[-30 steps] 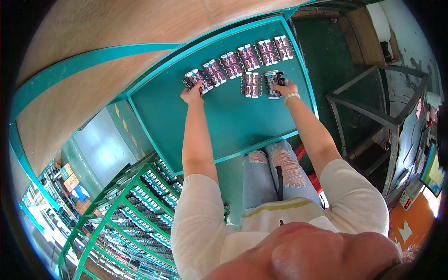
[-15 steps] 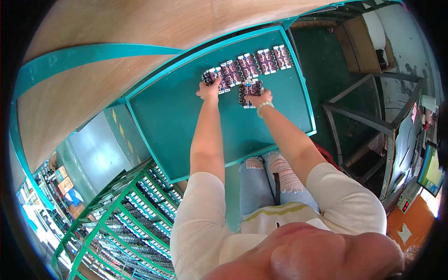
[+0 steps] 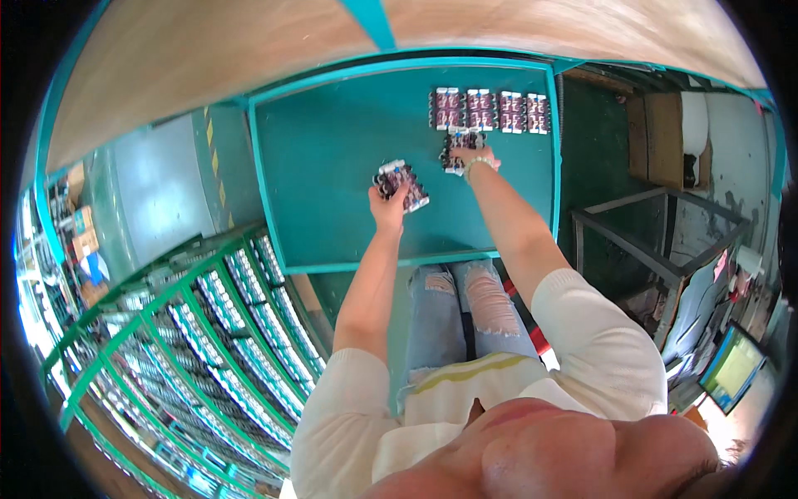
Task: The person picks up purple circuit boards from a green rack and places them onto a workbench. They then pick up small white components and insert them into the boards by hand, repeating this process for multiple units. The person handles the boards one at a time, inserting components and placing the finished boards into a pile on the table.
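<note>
Near the middle of the green tabletop, my left hand is closed on a tilted purple-and-white block with black side parts, gripping its near left side. Its exact kind I cannot make out. Farther off and to the right, my right hand, with a beaded bracelet at the wrist, is closed on the near right part of a similar block. That one sits just in front of a row of matching blocks along the far right of the table. Some fingertips are hidden behind the blocks.
A raised turquoise rim surrounds the tabletop. At lower left stands a green rack filled with many small parts. A dark metal frame and a cardboard box are on the right, with a screen below.
My left hand has drawn a block away from the row's left end, toward me. The right hand's block is now closer to the row. The whole view has also turned.
</note>
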Demonstrator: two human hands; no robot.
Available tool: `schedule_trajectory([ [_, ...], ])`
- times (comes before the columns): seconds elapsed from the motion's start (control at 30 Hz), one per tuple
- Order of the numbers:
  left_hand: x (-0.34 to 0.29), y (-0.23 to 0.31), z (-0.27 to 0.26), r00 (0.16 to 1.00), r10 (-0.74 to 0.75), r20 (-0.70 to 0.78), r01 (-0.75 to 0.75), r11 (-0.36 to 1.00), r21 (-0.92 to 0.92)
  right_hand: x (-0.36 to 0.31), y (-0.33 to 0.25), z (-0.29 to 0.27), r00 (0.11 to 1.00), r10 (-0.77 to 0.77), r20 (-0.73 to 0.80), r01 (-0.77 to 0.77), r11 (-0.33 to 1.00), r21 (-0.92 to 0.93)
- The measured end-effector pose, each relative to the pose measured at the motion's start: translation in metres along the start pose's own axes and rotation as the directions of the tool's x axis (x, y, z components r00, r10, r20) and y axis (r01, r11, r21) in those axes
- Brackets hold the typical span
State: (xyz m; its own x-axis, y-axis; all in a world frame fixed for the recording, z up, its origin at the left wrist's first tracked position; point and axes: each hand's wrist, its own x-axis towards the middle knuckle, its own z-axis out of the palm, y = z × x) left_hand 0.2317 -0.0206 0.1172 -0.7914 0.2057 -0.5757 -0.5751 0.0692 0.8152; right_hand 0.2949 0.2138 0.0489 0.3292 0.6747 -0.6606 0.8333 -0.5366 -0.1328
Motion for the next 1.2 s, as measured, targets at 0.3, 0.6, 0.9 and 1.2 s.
schedule_trajectory([
  [0.3,-0.190,0.010,-0.191,0.941,-0.203,-0.271,0.260,0.946,0.192,0.040,0.006,-0.001,0.891,-0.220,0.397,0.088,0.942,0.324],
  [0.6,-0.322,0.023,-0.233,0.848,-0.256,-0.464,0.257,0.964,-0.062,-0.009,-0.008,-0.007,0.879,-0.407,0.250,0.392,0.914,0.107],
  [0.9,-0.408,0.105,-0.198,0.851,-0.171,-0.497,-0.045,0.919,-0.393,-0.164,0.053,-0.086,0.519,-0.538,0.664,0.414,0.838,0.355],
  [1.2,-0.613,0.397,-0.260,0.545,0.584,-0.602,-0.832,0.467,-0.300,-0.521,-0.029,-0.274,-0.734,-0.231,0.639,0.292,0.741,0.604],
])
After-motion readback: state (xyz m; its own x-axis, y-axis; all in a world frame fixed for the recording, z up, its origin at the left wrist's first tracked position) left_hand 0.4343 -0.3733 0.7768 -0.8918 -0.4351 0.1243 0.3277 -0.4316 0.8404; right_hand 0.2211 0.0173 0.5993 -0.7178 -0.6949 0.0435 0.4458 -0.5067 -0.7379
